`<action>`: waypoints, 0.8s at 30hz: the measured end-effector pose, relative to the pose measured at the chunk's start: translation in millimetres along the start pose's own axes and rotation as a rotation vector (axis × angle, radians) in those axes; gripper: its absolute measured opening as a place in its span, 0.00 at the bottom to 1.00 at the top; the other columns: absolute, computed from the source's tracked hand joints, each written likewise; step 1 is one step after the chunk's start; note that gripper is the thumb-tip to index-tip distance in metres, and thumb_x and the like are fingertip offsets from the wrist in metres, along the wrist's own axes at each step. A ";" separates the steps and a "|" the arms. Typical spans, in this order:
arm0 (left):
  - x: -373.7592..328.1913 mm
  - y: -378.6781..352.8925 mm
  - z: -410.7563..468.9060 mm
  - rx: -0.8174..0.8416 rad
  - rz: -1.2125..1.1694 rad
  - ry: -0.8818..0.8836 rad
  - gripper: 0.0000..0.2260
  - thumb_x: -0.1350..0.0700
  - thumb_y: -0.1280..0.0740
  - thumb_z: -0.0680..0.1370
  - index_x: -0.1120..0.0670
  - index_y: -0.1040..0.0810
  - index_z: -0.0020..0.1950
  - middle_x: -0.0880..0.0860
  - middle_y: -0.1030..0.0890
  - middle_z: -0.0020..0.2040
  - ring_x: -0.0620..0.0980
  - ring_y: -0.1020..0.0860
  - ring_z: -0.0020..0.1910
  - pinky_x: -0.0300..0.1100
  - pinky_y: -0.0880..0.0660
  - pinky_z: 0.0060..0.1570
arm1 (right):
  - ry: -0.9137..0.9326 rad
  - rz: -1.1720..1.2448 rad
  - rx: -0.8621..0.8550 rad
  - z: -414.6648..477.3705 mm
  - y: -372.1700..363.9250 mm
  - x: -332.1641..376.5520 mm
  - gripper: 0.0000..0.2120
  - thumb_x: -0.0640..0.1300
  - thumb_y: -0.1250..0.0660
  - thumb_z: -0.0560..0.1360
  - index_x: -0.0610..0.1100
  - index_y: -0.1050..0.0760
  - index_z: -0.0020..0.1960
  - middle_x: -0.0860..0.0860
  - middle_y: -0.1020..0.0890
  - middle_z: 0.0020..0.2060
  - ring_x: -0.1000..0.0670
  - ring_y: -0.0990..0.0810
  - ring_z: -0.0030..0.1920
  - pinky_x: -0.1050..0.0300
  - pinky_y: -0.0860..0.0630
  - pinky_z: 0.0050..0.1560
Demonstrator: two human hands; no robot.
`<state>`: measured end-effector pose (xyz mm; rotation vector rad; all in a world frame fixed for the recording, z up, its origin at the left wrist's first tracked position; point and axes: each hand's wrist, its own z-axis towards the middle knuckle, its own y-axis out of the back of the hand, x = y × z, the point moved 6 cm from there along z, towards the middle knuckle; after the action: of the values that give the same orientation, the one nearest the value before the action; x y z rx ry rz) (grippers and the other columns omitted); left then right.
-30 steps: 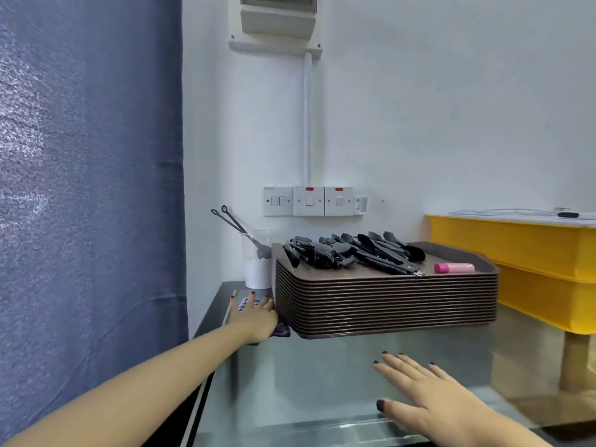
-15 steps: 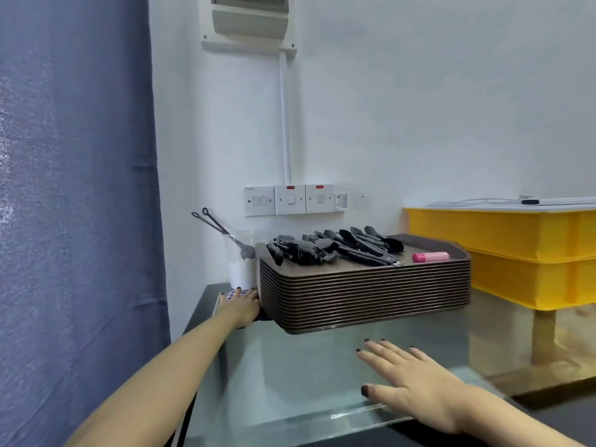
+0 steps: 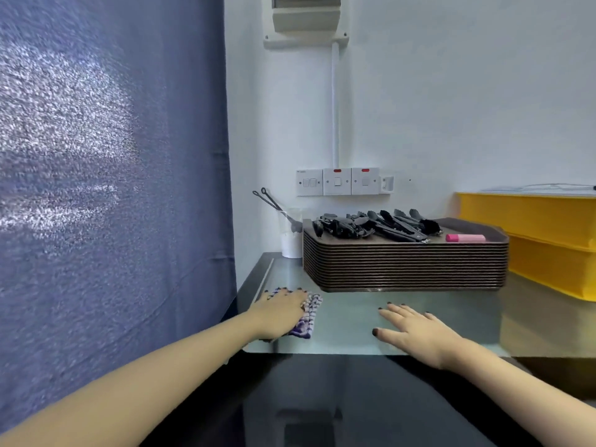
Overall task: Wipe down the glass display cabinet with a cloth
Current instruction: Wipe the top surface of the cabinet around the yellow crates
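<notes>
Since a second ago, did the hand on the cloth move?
Yes. The left hand, pressing the cloth, slid toward the person, away from the tray stack.

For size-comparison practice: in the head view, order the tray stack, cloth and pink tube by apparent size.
1. tray stack
2. cloth, partly hidden under the left hand
3. pink tube

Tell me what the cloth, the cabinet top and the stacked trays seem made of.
Cloth: woven fabric, matte; checked purple-white weave, soft folds. Cabinet top: glass, glossy; pale green tint, faint reflections. Stacked trays: probably moulded plastic, brown, matte; identical thin nested rims.
</notes>
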<state>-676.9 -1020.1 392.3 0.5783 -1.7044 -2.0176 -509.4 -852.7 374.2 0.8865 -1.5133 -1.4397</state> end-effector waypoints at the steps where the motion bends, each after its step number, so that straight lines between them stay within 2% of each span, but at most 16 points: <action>1: -3.2 2.6 -16.2 -0.004 -0.004 -0.002 0.21 0.64 0.48 0.77 0.56 0.37 0.70 0.58 0.31 0.68 0.56 0.32 0.63 0.50 0.35 0.60 | 0.002 0.002 -0.005 -0.9 1.2 1.2 0.31 0.63 0.53 0.79 0.51 0.51 0.77 0.52 0.51 0.77 0.52 0.55 0.77 0.46 0.55 0.74; 3: -2.2 6.8 -50.1 -0.002 0.033 0.001 0.23 0.64 0.48 0.78 0.56 0.41 0.73 0.55 0.36 0.72 0.55 0.36 0.68 0.50 0.38 0.65 | 0.014 0.000 -0.011 -6.6 4.2 5.8 0.28 0.60 0.54 0.80 0.50 0.50 0.77 0.51 0.50 0.77 0.51 0.54 0.77 0.46 0.54 0.74; 5: 8.2 11.0 -81.2 -0.004 0.040 0.037 0.23 0.61 0.51 0.79 0.52 0.43 0.74 0.52 0.37 0.73 0.53 0.37 0.69 0.48 0.40 0.66 | 0.044 -0.011 -0.018 -14.2 6.6 10.7 0.25 0.53 0.55 0.82 0.48 0.49 0.77 0.50 0.49 0.77 0.50 0.52 0.77 0.47 0.52 0.74; 9: 24.3 16.4 -117.0 -0.008 0.082 0.124 0.23 0.57 0.51 0.82 0.47 0.47 0.76 0.46 0.41 0.75 0.47 0.43 0.73 0.47 0.45 0.68 | 0.198 -0.014 -0.017 -46.2 8.5 3.1 0.23 0.48 0.55 0.83 0.45 0.50 0.77 0.49 0.50 0.77 0.52 0.52 0.77 0.57 0.53 0.74; 11: 26.9 16.5 -116.2 -0.016 0.048 0.183 0.22 0.57 0.50 0.81 0.46 0.44 0.75 0.47 0.37 0.73 0.48 0.41 0.71 0.48 0.44 0.67 | 0.265 0.000 0.008 -70.8 8.3 -16.9 0.24 0.50 0.55 0.83 0.47 0.52 0.78 0.52 0.52 0.77 0.55 0.54 0.76 0.62 0.56 0.73; 13: 31.3 16.1 -107.8 -0.022 0.030 0.260 0.19 0.58 0.50 0.80 0.47 0.40 0.71 0.49 0.34 0.71 0.50 0.37 0.69 0.49 0.41 0.65 | 0.270 -0.014 0.030 -94.0 11.8 -45.3 0.24 0.51 0.56 0.83 0.50 0.53 0.78 0.56 0.54 0.77 0.58 0.55 0.76 0.62 0.56 0.72; 16: 33.4 18.0 -88.1 -0.058 0.028 0.434 0.18 0.56 0.51 0.79 0.48 0.35 0.68 0.51 0.32 0.71 0.54 0.34 0.68 0.50 0.38 0.64 | 0.142 -0.025 0.024 -118.3 21.8 -98.0 0.24 0.52 0.56 0.83 0.50 0.53 0.78 0.55 0.54 0.77 0.56 0.54 0.76 0.58 0.55 0.73; 18: 17.7 19.8 -73.4 -0.054 0.015 0.528 0.16 0.54 0.50 0.77 0.48 0.32 0.63 0.54 0.31 0.71 0.56 0.33 0.67 0.49 0.36 0.63 | 0.075 0.001 -0.014 -127.7 26.5 -122.5 0.23 0.50 0.55 0.83 0.48 0.51 0.77 0.53 0.52 0.77 0.56 0.52 0.76 0.61 0.54 0.72; 19: 3.1 19.3 -65.9 -0.037 0.019 0.543 0.17 0.53 0.49 0.77 0.49 0.32 0.65 0.55 0.32 0.71 0.57 0.33 0.68 0.50 0.36 0.63 | 0.062 0.018 -0.029 -129.7 26.8 -128.4 0.23 0.49 0.55 0.84 0.47 0.50 0.77 0.53 0.50 0.77 0.56 0.51 0.76 0.62 0.54 0.72; 21: -32.5 16.9 -48.7 -0.031 0.042 0.515 0.20 0.54 0.49 0.78 0.51 0.34 0.69 0.57 0.33 0.72 0.57 0.34 0.69 0.50 0.37 0.64 | 0.063 0.038 -0.051 -130.0 24.7 -131.2 0.23 0.48 0.54 0.83 0.46 0.49 0.77 0.52 0.48 0.77 0.55 0.49 0.76 0.62 0.53 0.72; 24: -97.4 9.4 -31.2 -0.064 0.048 0.388 0.20 0.55 0.49 0.77 0.53 0.32 0.68 0.58 0.31 0.70 0.57 0.32 0.67 0.50 0.37 0.65 | 0.092 0.047 -0.072 -127.5 23.6 -128.7 0.22 0.47 0.54 0.83 0.44 0.47 0.77 0.50 0.46 0.77 0.53 0.48 0.76 0.63 0.52 0.71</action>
<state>-578.9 -990.8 400.3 0.8355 -1.4032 -1.7780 -340.5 -783.5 382.0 0.8564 -1.3968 -1.3922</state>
